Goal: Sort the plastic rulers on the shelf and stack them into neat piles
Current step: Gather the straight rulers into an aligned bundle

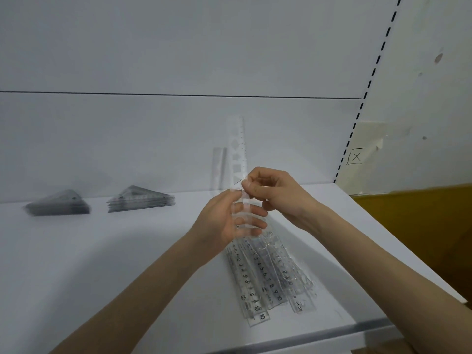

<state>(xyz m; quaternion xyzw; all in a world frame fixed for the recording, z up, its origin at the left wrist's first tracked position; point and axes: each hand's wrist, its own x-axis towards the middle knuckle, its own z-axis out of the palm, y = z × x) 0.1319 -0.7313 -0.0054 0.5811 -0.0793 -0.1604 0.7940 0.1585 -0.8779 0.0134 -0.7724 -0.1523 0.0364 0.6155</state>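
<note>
I hold one clear straight ruler (238, 149) with stencil cut-outs upright above the white shelf (102, 251). My left hand (229, 218) grips its lower part, fingers curled round it. My right hand (275, 192) pinches the ruler near its middle with thumb and forefinger. Below my hands a loose, fanned heap of clear straight rulers (265, 277) lies on the shelf, numbers showing. Two stacks of triangular set squares, the left stack (58, 204) and the right stack (140, 199), sit at the shelf's back left.
The shelf's back panel (153, 136) rises right behind. A slotted upright (367, 90) runs along the right side, with a marked wall (421, 98) beyond. The shelf's front edge (357, 328) is near the rulers. Brown cardboard (421, 226) lies right of the shelf.
</note>
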